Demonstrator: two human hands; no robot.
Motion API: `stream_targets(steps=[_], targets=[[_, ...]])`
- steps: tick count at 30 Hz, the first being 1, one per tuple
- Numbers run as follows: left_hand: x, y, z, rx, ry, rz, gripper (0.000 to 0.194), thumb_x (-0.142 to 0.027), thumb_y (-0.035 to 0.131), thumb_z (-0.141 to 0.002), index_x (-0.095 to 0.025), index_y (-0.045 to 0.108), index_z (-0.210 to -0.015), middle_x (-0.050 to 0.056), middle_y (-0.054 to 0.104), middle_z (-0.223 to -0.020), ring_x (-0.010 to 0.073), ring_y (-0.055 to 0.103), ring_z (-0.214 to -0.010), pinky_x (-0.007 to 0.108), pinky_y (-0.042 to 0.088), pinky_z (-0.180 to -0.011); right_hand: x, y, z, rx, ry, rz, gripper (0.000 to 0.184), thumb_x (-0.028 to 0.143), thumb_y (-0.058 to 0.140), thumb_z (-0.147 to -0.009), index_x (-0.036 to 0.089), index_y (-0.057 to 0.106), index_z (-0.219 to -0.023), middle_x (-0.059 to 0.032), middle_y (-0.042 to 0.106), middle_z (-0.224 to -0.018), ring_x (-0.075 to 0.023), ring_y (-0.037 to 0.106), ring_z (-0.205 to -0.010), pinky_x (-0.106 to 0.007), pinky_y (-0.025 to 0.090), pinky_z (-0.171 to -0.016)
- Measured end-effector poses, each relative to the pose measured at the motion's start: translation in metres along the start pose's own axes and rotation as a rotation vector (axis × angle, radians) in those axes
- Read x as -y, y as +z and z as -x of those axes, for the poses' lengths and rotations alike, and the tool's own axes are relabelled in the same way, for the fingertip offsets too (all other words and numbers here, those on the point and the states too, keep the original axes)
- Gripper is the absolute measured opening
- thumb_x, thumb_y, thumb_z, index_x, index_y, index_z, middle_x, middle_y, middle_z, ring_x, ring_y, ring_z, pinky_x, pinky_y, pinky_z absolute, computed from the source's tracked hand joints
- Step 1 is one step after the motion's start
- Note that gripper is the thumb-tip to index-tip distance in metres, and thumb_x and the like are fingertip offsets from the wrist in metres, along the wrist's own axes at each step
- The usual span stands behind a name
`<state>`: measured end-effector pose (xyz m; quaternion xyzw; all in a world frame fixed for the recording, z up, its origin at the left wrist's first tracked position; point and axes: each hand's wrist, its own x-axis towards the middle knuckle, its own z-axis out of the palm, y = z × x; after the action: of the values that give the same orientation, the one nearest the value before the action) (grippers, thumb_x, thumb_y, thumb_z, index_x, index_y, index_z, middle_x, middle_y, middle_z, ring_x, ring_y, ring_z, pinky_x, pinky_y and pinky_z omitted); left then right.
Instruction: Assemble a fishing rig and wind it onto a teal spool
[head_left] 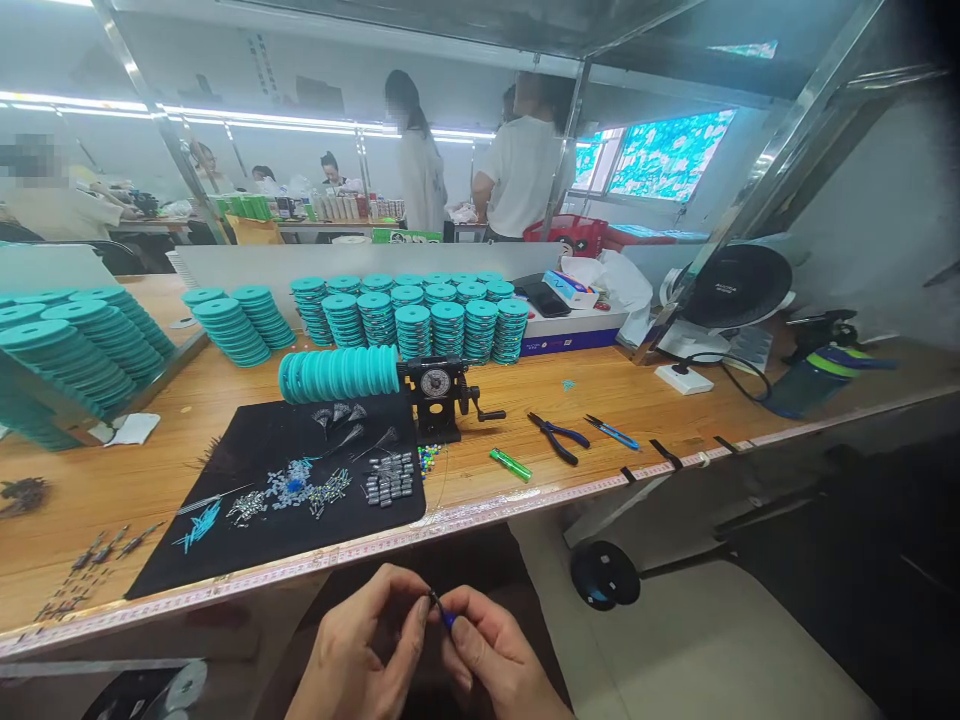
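My left hand (369,635) and my right hand (495,645) meet low in the middle, in front of the table edge. Thumb and finger of each are pinched on a small dark thin piece with a blue part (448,619); its kind is too small to tell. Beyond them lies a black mat (262,430). Scattered on it are silver cylinders (390,480), clear bits (289,483), small metal parts (246,508) and teal slips (201,525). Behind the mat stands a black hand-cranked winder (437,395) carrying a row of teal spools (337,374).
Stacked teal spools (412,325) line the table's back, with more at left (82,345). Pliers (559,436), blue-handled snips (613,433) and a green lighter (510,465) lie right of the winder. A fan (731,285) and power strip (682,379) stand farther right. People (416,165) are beyond the partition.
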<state>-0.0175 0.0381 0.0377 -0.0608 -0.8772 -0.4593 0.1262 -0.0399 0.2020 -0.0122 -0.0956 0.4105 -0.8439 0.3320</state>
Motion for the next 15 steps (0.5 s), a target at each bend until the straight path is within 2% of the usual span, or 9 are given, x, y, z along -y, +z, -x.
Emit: stream_targets(steps=[7,11,15], targets=[[-0.002,-0.004,0.000,0.047,0.072,-0.106,0.014,-0.023,0.050,-0.093,-0.023,0.057,-0.081,-0.004,0.066,-0.064,0.0103,0.062,-0.053,0.015,0.048,-0.050,0.010,0.004,0.001,0.074,0.100,-0.100,0.043,0.053,0.067,-0.086,0.011,0.068,-0.093,0.0082,0.041,-0.053,-0.0029,0.026,-0.038,-0.020,0.022,-0.041],[-0.002,0.000,0.000,0.068,0.117,-0.139,0.015,-0.022,0.048,-0.094,-0.023,0.055,-0.080,-0.005,0.062,-0.063,0.0093,0.059,-0.051,0.016,0.046,-0.051,0.006,0.000,0.000,0.081,0.092,-0.139,0.040,0.052,0.071,-0.084,0.013,0.067,-0.089,0.0086,0.041,-0.050,-0.0033,0.026,-0.036,-0.019,0.022,-0.038],[0.001,0.009,0.002,0.033,0.186,-0.131,0.014,-0.021,0.050,-0.093,-0.024,0.055,-0.080,-0.005,0.059,-0.064,0.0094,0.059,-0.053,0.016,0.046,-0.055,0.005,-0.002,-0.001,0.085,0.079,-0.193,0.038,0.053,0.070,-0.084,0.015,0.063,-0.085,0.0094,0.039,-0.049,-0.0032,0.023,-0.035,-0.019,0.020,-0.037]])
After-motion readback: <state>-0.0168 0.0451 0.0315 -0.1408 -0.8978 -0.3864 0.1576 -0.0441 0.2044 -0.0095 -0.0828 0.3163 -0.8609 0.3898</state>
